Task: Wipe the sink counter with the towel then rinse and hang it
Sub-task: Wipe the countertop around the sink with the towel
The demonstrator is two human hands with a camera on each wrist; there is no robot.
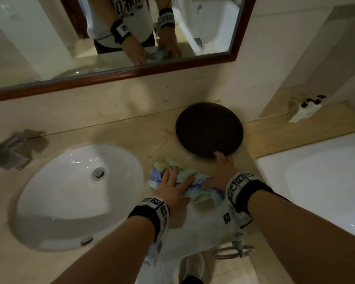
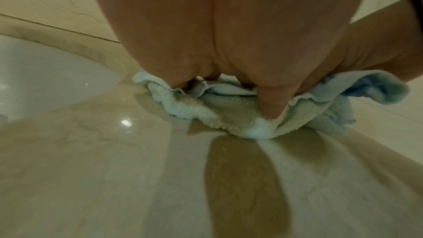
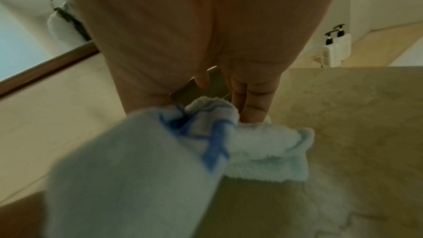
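Terry towel [image 1: 184, 181] bunched on counter [image 1: 119, 130] between sink [image 1: 70, 181] and dark round tray [image 1: 209, 130] | left hand [image 1: 172, 189] pressed flat on it, right hand [image 1: 221, 173] gripped its edge | I judged: keep palms flat, overlap strokes, lift tray.

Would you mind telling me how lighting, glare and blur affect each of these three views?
Head view: dim warm light, wide-angle bending of the mirror frame, small glints in the sink. Left wrist view: a bright glare spot on the counter, hand shadows streaking toward the camera. Right wrist view: the towel near the lens is badly blurred.
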